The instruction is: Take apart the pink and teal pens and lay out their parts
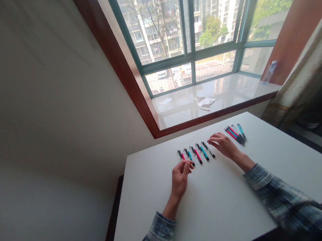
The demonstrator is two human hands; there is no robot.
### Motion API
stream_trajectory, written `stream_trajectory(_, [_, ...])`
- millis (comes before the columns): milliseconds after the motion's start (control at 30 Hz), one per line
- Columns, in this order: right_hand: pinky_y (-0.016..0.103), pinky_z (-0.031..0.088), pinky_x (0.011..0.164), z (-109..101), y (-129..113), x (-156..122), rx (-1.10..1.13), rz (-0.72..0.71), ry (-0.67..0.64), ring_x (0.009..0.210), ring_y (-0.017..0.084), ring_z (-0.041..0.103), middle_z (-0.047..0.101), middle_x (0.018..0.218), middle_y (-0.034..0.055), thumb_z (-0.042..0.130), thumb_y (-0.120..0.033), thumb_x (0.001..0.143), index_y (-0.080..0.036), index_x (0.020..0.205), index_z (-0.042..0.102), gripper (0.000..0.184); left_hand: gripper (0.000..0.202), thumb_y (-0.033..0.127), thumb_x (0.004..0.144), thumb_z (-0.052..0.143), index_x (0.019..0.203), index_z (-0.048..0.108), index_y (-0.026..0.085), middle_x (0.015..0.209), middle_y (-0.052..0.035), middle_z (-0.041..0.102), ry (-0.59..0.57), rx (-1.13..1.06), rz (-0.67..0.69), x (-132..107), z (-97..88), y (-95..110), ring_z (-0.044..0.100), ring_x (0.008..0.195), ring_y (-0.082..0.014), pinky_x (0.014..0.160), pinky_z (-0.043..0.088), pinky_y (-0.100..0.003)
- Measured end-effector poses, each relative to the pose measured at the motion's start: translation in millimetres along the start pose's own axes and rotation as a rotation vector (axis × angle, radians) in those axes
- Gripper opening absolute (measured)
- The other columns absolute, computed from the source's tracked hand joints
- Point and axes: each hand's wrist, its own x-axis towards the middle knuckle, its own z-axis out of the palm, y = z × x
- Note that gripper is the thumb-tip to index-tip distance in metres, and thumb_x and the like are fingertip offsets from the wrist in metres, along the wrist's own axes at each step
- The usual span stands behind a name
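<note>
Just ahead of the left hand (180, 175), its fingers curled together with no held object discernible, a row of slim pens (197, 155) lies side by side on a white table (223, 204), barrels pink or teal, ends black. The right hand (224, 145), fingers loosely apart, hovers at the row's right end, with a tight bunch of similar pens (235, 135) just beyond it.

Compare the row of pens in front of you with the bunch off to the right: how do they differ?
The row of pens lies side by side with gaps, while the bunch of pens is gathered close, barrels converging and overlapping. The row sits just beyond the left hand and reaches the right hand; the bunch lies past the right hand, apart from it. Both show black parts with pink or teal barrels.
</note>
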Motion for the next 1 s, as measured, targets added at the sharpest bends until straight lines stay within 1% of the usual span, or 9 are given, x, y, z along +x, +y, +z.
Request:
stream_trajectory(67, [0.041,0.054,0.089,-5.6,14.8,-2.2,-0.09,0.089,0.078,0.095,0.027,0.066,0.076,0.098,0.008,0.059,-0.027,0.1,-0.022,0.099,0.077,0.019,0.036,0.047,0.096,0.062,0.097,0.076,0.014,0.079,-0.0049,0.07,0.001,-0.005,-0.006,-0.4,-0.2,0.6,0.057,0.069,-0.0148,0.069,0.049,-0.027])
stream_trajectory(167, [0.043,0.051,0.094,-15.2,41.6,-9.5,-0.224,0.277,0.177,0.098,0.028,0.066,0.077,0.101,0.0092,0.059,-0.027,0.098,-0.021,0.104,0.076,0.02,0.035,0.047,0.097,0.062,0.097,0.076,0.014,0.079,-0.005,0.07,0.0,-0.005,-0.013,-1.3,-0.2,1.7,0.057,0.069,-0.0151,0.069,0.049,-0.027])
stream_trajectory(233, [0.04,0.052,0.088,-20.9,57.0,-15.9,-0.293,0.419,0.168,0.097,0.028,0.066,0.076,0.106,0.0099,0.061,-0.026,0.095,-0.021,0.109,0.076,0.021,0.035,0.046,0.097,0.062,0.097,0.076,0.014,0.079,-0.0051,0.07,-0.003,-0.005,-0.014,-1.8,-0.1,1.9,0.057,0.069,-0.0152,0.069,0.049,-0.027])
stream_trajectory(300, [0.037,0.051,0.081,-25.0,67.2,-21.7,-0.342,0.527,0.124,0.093,0.027,0.067,0.076,0.107,0.0095,0.063,-0.027,0.092,-0.023,0.111,0.076,0.023,0.035,0.046,0.097,0.062,0.097,0.076,0.015,0.079,-0.005,0.07,-0.005,-0.006,-0.012,-2.2,0.0,1.6,0.057,0.069,-0.0152,0.069,0.049,-0.027])
stream_trajectory(400, [0.033,0.049,0.075,-27.1,73.0,-26.5,-0.379,0.622,0.078,0.089,0.026,0.067,0.076,0.102,0.0084,0.065,-0.028,0.091,-0.025,0.112,0.076,0.023,0.035,0.046,0.097,0.062,0.098,0.077,0.015,0.079,-0.0051,0.07,-0.004,-0.005,-0.012,-2.3,0.1,1.1,0.057,0.07,-0.0154,0.069,0.049,-0.027])
stream_trajectory(500, [0.032,0.047,0.071,-25.2,72.9,-27.3,-0.357,0.646,0.06,0.083,0.025,0.067,0.077,0.095,0.0069,0.065,-0.025,0.09,-0.025,0.108,0.077,0.022,0.035,0.047,0.097,0.062,0.098,0.077,0.015,0.08,-0.0054,0.07,0.002,0.001,-0.009,-2.4,-0.2,1.1,0.057,0.07,-0.0158,0.069,0.049,-0.027])
stream_trajectory(767, [0.035,0.049,0.069,-19.5,73.6,-26.9,-0.294,0.566,0.069,0.076,0.025,0.068,0.078,0.088,0.0068,0.064,-0.021,0.089,-0.024,0.105,0.077,0.021,0.037,0.047,0.097,0.061,0.099,0.077,0.014,0.081,-0.0058,0.07,0.008,0.007,0.0,-3.4,-0.9,3.1,0.058,0.071,-0.016,0.07,0.049,-0.028])
stream_trajectory(933, [0.035,0.051,0.07,-16.7,76.4,-27.2,-0.263,0.538,0.092,0.074,0.024,0.067,0.078,0.091,0.0076,0.065,-0.022,0.089,-0.021,0.106,0.075,0.019,0.038,0.049,0.096,0.061,0.097,0.077,0.014,0.08,-0.0059,0.071,0.013,0.012,0.011,-3.4,-0.6,3.1,0.059,0.07,-0.0157,0.069,0.05,-0.028])
stream_trajectory(1000, [0.036,0.051,0.069,-15.9,76.6,-26.3,-0.247,0.531,0.093,0.07,0.023,0.066,0.078,0.086,0.0069,0.065,-0.022,0.09,-0.02,0.105,0.074,0.018,0.038,0.049,0.096,0.061,0.096,0.077,0.014,0.079,-0.0059,0.07,0.016,0.012,0.016,-3.4,-0.4,1.6,0.059,0.069,-0.0155,0.069,0.05,-0.028])
